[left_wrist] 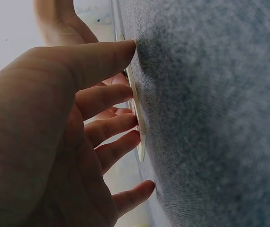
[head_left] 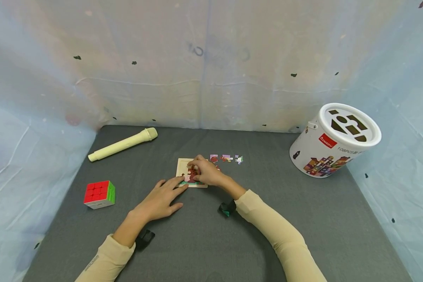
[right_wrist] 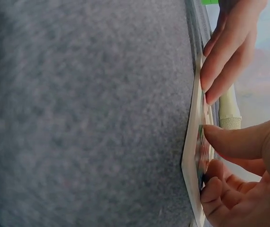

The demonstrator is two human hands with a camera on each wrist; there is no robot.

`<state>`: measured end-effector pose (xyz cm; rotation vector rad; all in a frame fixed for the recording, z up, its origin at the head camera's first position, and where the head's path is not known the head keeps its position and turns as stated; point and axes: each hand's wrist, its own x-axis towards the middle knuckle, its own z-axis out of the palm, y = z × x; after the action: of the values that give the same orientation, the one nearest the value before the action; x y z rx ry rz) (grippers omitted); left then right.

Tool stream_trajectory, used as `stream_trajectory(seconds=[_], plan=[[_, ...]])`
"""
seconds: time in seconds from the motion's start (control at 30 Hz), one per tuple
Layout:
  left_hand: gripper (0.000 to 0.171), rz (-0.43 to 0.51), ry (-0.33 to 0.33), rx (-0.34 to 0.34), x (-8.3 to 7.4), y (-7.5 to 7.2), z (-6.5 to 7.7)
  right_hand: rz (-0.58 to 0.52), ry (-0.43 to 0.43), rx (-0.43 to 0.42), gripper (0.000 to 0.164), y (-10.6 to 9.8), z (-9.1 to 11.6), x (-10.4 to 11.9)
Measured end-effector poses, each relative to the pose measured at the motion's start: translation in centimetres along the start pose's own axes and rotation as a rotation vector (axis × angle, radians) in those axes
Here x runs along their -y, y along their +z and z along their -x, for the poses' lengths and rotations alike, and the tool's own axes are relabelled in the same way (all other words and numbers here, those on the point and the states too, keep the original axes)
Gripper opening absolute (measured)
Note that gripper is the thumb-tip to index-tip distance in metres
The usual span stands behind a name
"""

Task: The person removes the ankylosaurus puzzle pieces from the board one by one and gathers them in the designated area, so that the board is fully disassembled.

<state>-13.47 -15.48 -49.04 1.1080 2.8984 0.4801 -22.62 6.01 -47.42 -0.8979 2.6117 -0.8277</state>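
A small wooden jigsaw puzzle board (head_left: pixel 179 166) with a pale frame lies flat on the table, partly hidden under both hands. My left hand (head_left: pixel 161 199) reaches in from the left, and its extended fingertips rest on the board's near-left edge, with the thumb spread apart. Over the board's right part, my right hand (head_left: pixel 210 172) has its fingers bent. In the right wrist view, its thumb and fingers pinch a colourful puzzle piece (right_wrist: pixel 202 153) at the board's surface. Loose puzzle pieces (head_left: pixel 227 158) lie just beyond the right hand, one partly covered by it.
A red-topped puzzle cube (head_left: pixel 99 194) sits at the left. Behind it lies a pale yellow microphone-shaped object (head_left: pixel 123 145). A white bucket (head_left: pixel 329 145) with shape holes in its lid stands at the back right. Plastic sheeting (head_left: pixel 204 78) hangs behind the grey table (head_left: pixel 211 243).
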Motion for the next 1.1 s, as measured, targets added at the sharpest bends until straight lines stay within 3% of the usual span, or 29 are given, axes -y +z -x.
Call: stream_trajectory(seconds=[0.63, 1.1], plan=[[0.062, -0.002, -0.005, 0.01, -0.12, -0.17, -0.02, 0.004, -0.018, 0.014, 0.036, -0.29, -0.2, 0.17], [0.062, -0.005, -0.001, 0.01, -0.08, -0.15, 0.0, -0.031, -0.026, 0.005, 0.037, -0.15, -0.05, 0.1]])
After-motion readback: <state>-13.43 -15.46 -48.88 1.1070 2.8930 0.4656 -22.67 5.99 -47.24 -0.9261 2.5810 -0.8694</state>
